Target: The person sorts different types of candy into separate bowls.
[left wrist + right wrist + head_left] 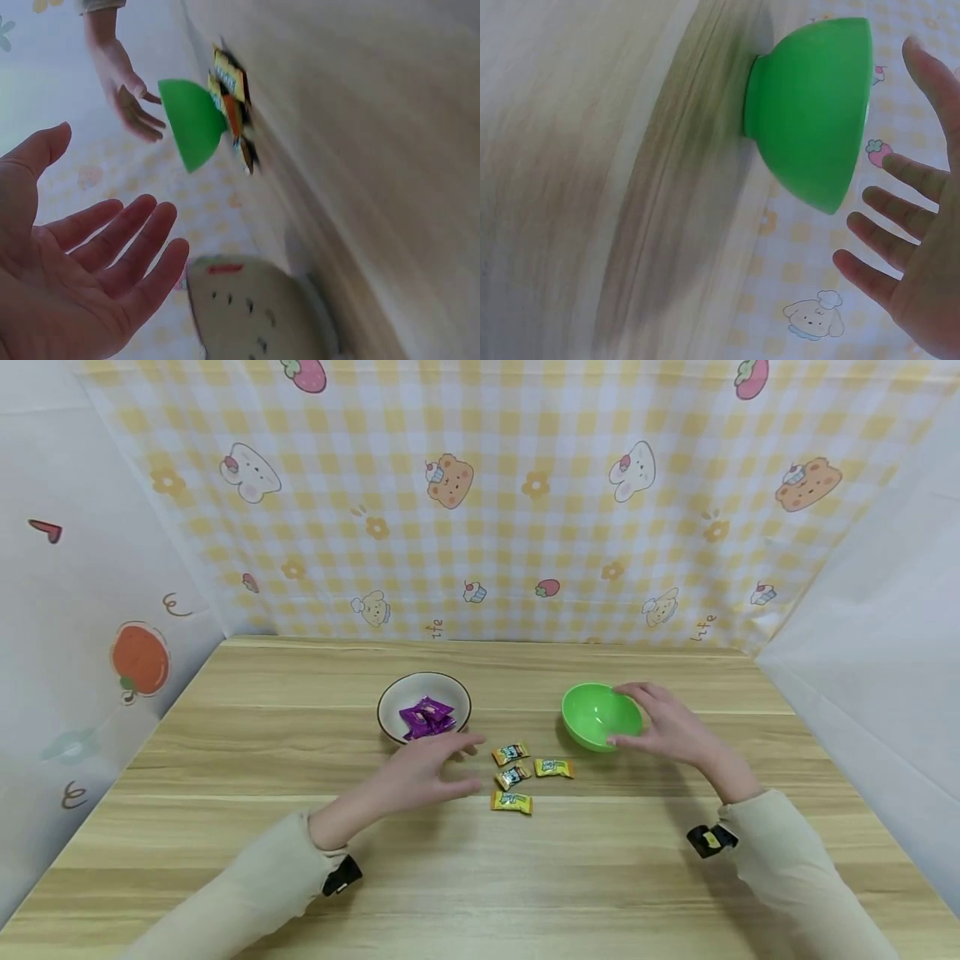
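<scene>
My left hand (427, 774) is held over the table between the white bowl and the yellow candies, its fingers relaxed and holding nothing. Behind it stands the white bowl (390, 706) with a dark rim, with several purple-wrapped candies (429, 714) inside. A green bowl (596, 714) stands upright on the table to the right. My right hand (663, 727) is spread at that bowl's right side, thumb near the front rim and fingers near the back rim; the right wrist view shows a gap between fingers and bowl (810, 112). Several yellow-wrapped candies (553, 767) lie between the hands.
The wooden table (300, 710) reaches back to a yellow checked curtain (495, 527) with cartoon prints. White cloth (885, 610) hangs along the right side, and printed white cloth (82, 610) along the left. A black band (711, 841) sits at the right sleeve cuff.
</scene>
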`<state>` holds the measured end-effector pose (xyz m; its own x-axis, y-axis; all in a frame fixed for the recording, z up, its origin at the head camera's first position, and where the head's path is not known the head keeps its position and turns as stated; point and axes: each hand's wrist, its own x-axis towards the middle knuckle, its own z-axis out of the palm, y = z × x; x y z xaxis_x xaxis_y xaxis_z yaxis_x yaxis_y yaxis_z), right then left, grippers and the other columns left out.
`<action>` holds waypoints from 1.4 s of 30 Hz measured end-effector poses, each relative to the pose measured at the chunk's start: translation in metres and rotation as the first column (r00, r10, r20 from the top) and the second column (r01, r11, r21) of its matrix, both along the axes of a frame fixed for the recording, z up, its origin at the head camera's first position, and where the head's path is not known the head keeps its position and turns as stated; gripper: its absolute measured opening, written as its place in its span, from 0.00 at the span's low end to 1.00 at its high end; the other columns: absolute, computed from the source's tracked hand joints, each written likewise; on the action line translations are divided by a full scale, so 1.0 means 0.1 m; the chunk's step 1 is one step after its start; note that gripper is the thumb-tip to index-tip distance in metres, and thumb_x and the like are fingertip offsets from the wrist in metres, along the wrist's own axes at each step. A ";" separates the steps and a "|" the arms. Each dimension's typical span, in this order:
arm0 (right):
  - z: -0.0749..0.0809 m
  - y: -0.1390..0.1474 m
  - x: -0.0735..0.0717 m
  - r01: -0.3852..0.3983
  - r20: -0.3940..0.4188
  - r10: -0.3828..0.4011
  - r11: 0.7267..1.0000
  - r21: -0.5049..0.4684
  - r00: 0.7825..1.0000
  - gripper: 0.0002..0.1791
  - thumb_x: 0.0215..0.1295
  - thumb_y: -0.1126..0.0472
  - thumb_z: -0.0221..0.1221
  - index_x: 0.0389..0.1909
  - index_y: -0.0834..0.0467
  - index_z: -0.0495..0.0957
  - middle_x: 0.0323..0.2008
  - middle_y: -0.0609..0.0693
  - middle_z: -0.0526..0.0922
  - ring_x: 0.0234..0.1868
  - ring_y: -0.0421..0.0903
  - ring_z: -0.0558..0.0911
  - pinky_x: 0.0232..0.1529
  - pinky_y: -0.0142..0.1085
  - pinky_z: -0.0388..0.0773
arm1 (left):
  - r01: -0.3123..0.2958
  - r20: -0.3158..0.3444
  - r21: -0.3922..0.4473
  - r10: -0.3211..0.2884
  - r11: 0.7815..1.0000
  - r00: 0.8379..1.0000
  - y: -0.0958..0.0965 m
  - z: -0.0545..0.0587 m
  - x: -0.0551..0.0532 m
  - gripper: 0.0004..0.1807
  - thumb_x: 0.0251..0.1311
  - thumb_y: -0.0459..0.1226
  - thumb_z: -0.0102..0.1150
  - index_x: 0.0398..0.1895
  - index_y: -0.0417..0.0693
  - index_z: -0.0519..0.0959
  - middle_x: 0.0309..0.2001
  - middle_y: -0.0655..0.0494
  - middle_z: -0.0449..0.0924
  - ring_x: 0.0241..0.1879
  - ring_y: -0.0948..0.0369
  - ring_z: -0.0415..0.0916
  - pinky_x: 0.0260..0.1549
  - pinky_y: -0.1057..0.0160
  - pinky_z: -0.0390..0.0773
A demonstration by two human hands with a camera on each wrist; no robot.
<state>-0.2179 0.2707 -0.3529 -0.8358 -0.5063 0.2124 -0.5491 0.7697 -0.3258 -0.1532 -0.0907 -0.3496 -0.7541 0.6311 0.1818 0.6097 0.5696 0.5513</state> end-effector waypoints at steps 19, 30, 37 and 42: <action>-0.07 0.02 -0.04 0.003 0.057 -0.004 1.000 0.014 0.998 0.45 0.44 0.41 0.64 0.58 0.66 0.62 0.54 0.65 0.65 0.55 0.62 0.62 0.51 0.56 0.59 | -0.026 0.328 0.076 0.000 0.997 0.945 0.44 -0.40 -0.16 0.14 0.47 0.41 0.64 0.33 0.42 0.75 0.30 0.58 0.76 0.31 0.65 0.73 0.33 0.70 0.72; -0.07 0.02 -0.05 0.007 0.074 -0.008 1.000 0.020 0.997 0.45 0.45 0.43 0.64 0.58 0.68 0.61 0.54 0.67 0.66 0.54 0.64 0.63 0.51 0.57 0.59 | 0.012 0.220 -0.064 0.002 0.998 0.975 0.61 -0.44 -0.18 0.14 0.40 0.39 0.69 0.31 0.45 0.76 0.26 0.60 0.71 0.28 0.65 0.68 0.29 0.71 0.67; -0.07 0.02 -0.06 0.000 0.068 -0.001 1.000 0.016 0.998 0.45 0.45 0.44 0.65 0.57 0.68 0.62 0.54 0.66 0.66 0.53 0.64 0.64 0.51 0.57 0.59 | 0.075 0.091 -0.133 -0.063 0.988 0.994 0.64 -0.44 -0.17 0.14 0.38 0.36 0.68 0.29 0.47 0.73 0.23 0.61 0.68 0.25 0.65 0.64 0.29 0.69 0.63; -0.08 0.02 -0.07 -0.005 0.069 0.003 1.000 0.018 0.998 0.45 0.45 0.43 0.65 0.57 0.68 0.62 0.54 0.66 0.67 0.53 0.64 0.64 0.51 0.57 0.59 | 0.103 0.049 -0.151 -0.097 0.983 0.994 0.64 -0.44 -0.15 0.14 0.38 0.35 0.67 0.27 0.47 0.71 0.22 0.61 0.67 0.24 0.65 0.63 0.27 0.69 0.63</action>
<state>-0.2246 0.2730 -0.3610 -0.8461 -0.5129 0.1448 -0.5287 0.7735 -0.3495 -0.1686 -0.0265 -0.3936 -0.6903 0.7220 0.0474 0.6468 0.5863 0.4878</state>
